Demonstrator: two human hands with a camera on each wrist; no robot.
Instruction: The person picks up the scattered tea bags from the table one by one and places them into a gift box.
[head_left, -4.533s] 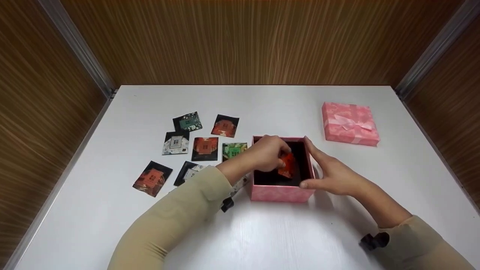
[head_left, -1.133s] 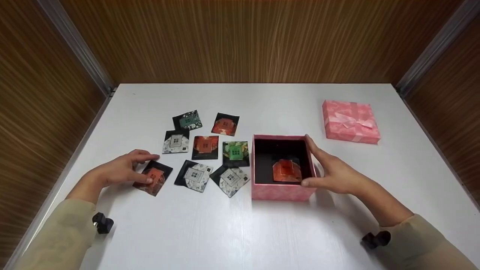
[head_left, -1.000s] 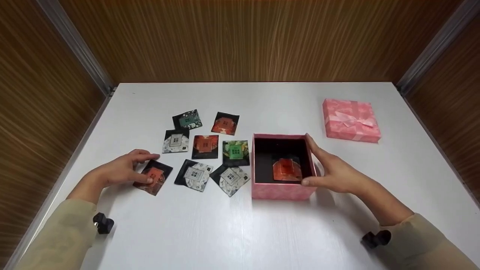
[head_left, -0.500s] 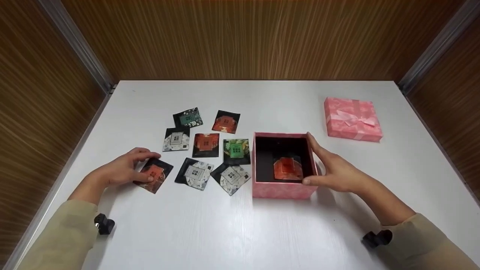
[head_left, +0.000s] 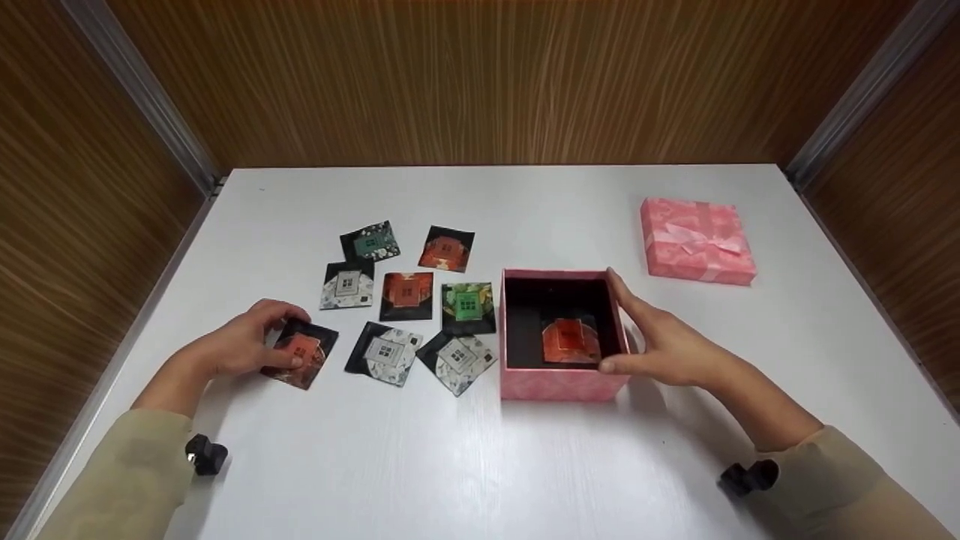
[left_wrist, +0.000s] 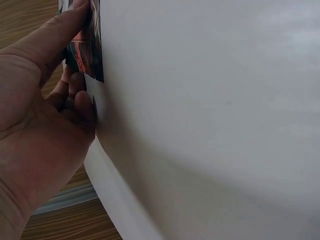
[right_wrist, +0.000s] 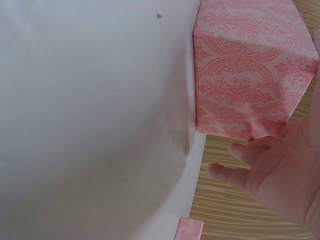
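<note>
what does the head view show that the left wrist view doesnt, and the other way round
Only the head view shows the open pink patterned cardboard box, an orange packet inside it, the right hand against its side, the pink bow-tied lid and the other square packets. Only the left wrist view shows the thumb lying along the packet's edge. Both show the left hand on the orange-and-black square packet on the white table.

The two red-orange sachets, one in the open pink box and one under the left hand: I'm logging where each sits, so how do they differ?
The red-orange sachet in the open pink box lies untouched on the dark lining; the red-orange sachet on the white table is pinched by the left hand. The boxed one lies square, the other skewed. Both show an orange panel on black.
</note>
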